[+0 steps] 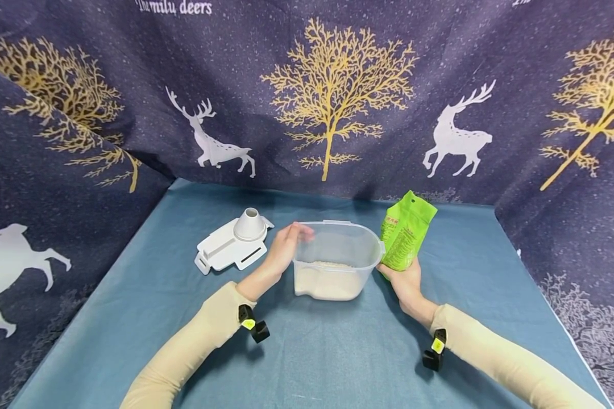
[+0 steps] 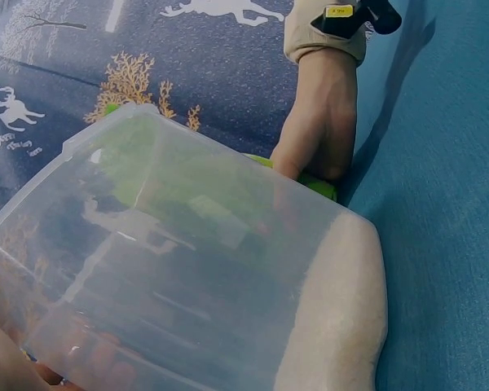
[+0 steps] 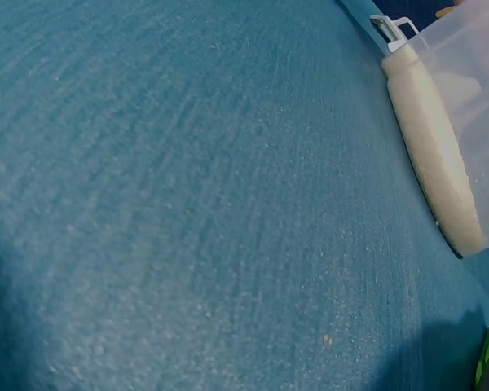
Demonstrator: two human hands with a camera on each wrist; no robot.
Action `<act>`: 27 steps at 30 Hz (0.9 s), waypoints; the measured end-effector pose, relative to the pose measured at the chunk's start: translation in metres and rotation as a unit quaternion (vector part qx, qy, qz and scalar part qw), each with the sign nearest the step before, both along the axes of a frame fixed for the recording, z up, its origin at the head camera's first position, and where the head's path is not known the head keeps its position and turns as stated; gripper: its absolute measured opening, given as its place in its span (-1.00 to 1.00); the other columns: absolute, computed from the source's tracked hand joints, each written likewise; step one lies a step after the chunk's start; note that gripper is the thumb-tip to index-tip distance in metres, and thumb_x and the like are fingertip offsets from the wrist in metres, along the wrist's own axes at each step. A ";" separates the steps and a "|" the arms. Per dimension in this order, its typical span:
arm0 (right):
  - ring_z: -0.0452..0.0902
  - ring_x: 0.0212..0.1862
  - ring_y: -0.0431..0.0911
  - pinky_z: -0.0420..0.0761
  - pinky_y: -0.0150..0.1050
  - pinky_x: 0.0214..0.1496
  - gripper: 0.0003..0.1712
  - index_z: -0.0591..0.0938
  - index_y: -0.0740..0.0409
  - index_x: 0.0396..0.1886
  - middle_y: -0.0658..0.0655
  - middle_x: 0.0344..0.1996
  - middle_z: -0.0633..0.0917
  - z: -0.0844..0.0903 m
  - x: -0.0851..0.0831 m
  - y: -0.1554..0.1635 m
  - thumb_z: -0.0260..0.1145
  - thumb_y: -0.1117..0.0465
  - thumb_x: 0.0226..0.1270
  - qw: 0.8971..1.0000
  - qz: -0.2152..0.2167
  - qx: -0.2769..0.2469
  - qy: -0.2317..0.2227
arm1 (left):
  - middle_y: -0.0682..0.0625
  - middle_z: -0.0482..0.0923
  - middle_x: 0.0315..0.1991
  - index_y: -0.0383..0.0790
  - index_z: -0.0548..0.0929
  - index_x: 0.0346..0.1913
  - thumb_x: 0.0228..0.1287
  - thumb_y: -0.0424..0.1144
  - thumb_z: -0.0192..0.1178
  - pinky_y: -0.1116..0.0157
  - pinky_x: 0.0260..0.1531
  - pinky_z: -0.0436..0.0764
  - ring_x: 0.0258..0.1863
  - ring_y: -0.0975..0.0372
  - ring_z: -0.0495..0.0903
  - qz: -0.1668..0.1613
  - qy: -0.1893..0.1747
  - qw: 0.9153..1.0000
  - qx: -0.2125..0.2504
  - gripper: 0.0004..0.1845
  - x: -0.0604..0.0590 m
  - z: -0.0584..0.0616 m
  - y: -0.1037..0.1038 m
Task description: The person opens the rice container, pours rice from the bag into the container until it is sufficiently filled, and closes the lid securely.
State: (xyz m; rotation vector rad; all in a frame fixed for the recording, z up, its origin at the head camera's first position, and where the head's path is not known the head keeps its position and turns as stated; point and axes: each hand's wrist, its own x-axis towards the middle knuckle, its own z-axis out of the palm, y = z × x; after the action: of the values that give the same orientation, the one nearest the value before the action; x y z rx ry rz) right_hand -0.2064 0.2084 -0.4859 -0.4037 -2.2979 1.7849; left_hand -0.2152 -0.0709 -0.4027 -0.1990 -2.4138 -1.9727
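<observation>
On the blue tablecloth (image 1: 148,295), at centre, found standing upright: clear container (image 1: 337,250), lidless, loaded with a shallow layer of white grain (image 1: 329,281). Held at the left wall by the left hand (image 1: 286,247), fingers curled round the wall just below the rim. Confirmed from the left wrist view, with the wall filling most of the picture.

Just beside the container's right wall, found upright: green bag (image 1: 406,230). Gripped at its lower end by the right hand (image 1: 408,284), fingers wrapped round the base, bottom edge close to the cloth. Could not tell whether the top of the bag was open or sealed.

Handling, as judged:
- Container: taken as light, given the small load. Walls thin and smooth, likely to flex and slip under a one-sided squeeze. Best held at two opposite walls below the rim, or supported from beneath.
- Bag: taken as soft and crinkly, contents free to shift and sag. Best gripped low with a full wrap, as seen, with the top kept upward.

Left of the container, lying flat and apart from the left hand: white lid with spout (image 1: 233,244).
</observation>
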 end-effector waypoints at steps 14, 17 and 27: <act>0.45 -0.02 -0.23 0.49 -0.47 -0.05 -0.21 0.32 0.07 0.30 0.09 0.11 0.52 0.006 0.008 -0.004 0.47 0.34 0.08 0.999 0.010 0.004 -0.034 | -0.31 0.69 -0.13 -0.42 0.63 -0.08 0.57 -0.18 -0.30 0.03 0.19 0.44 -0.02 -0.06 0.64 0.001 -0.005 1.000 0.011 -0.51 0.002 0.002 0.001; 0.45 -0.02 -0.22 0.50 -0.48 -0.07 -0.22 0.32 0.08 0.30 0.10 0.11 0.51 0.007 0.010 -0.005 0.46 0.33 0.09 0.999 0.012 0.005 -0.036 | -0.31 0.69 -0.12 -0.42 0.63 -0.08 0.57 -0.17 -0.32 0.04 0.20 0.43 -0.01 -0.06 0.64 0.002 -0.007 1.000 0.009 -0.50 0.002 0.002 0.001; 0.46 -0.11 -0.36 0.51 -0.52 -0.10 -0.24 0.34 0.09 0.26 -0.02 0.02 0.52 0.015 0.011 -0.005 0.48 0.32 0.07 1.000 0.016 -0.002 -0.022 | -0.30 0.69 -0.13 -0.40 0.64 -0.09 0.56 -0.19 -0.29 0.05 0.16 0.45 -0.02 -0.06 0.64 0.005 -0.009 1.000 0.011 -0.52 0.000 0.001 0.001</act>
State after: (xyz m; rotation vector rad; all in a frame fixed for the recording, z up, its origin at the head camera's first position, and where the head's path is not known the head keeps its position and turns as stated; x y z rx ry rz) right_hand -0.1950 0.2031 -0.4710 -0.4138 -2.3434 1.8122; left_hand -0.2151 -0.0698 -0.4015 -0.1699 -2.3991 -2.0043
